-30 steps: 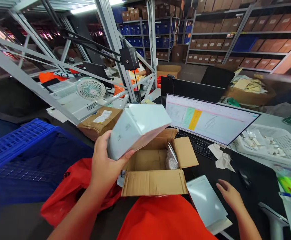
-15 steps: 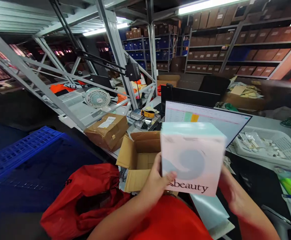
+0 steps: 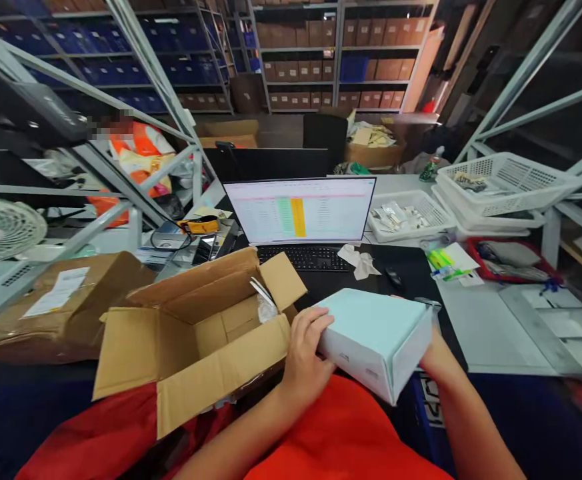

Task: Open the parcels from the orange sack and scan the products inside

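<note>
A pale blue and white carton (image 3: 375,327) is tilted in front of my body, its light blue face turned up. My left hand (image 3: 308,353) grips its left edge, fingers curled over the top. At the right end, my right hand (image 3: 433,353) is mostly hidden behind the carton and supports it there. Left of my left hand stands an open cardboard box (image 3: 225,360) with its flaps spread. Inside that box lies some clear plastic wrap (image 3: 265,308) near the right wall.
Behind the carton are a monitor (image 3: 301,210), a keyboard (image 3: 315,259), a mouse (image 3: 393,277) and crumpled tissue (image 3: 359,261). White baskets (image 3: 508,183) stand at the right. A taped brown box (image 3: 61,307) and a fan (image 3: 1,227) are at the left, beside metal frame bars.
My view has swung to the right. The carton has been lowered and tipped, so its lettered face is out of sight and the pale blue face shows. Both hands still hold it.
</note>
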The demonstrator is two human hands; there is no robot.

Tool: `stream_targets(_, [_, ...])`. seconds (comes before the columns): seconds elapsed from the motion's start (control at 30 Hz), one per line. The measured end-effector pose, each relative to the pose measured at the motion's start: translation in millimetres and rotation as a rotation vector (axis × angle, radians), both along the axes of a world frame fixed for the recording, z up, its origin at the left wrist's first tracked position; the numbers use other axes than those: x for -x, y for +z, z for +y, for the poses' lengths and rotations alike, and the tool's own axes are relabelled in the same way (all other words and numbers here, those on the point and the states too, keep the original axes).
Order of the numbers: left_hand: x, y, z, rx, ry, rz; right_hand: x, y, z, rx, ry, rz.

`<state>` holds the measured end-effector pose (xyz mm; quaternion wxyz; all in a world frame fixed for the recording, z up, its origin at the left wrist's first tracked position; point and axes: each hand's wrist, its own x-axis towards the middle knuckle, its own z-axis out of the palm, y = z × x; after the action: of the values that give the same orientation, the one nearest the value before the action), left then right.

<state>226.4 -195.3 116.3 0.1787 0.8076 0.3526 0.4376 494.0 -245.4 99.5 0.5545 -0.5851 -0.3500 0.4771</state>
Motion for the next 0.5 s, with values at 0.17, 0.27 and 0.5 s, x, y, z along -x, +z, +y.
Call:
stream_targets(0.17, [-11.7, -19.7, -7.2, -0.141, 0.016, 0.257, -10.4, -6.5, -52.1, 0.161, 0.019, 0.464])
stream_targets(0.27, [-25.9, -38.6, -3.7, -0.065, -0.261, 0.347, 0.2, -30.1, -55.1, 0.249, -0.108, 0.441])
stream_targets(0.5, [-30.1, -94.8, 12.4, 0.24, -0.15, 0.355, -36.1, -96.8, -12.3, 0.17, -0.411, 0.112])
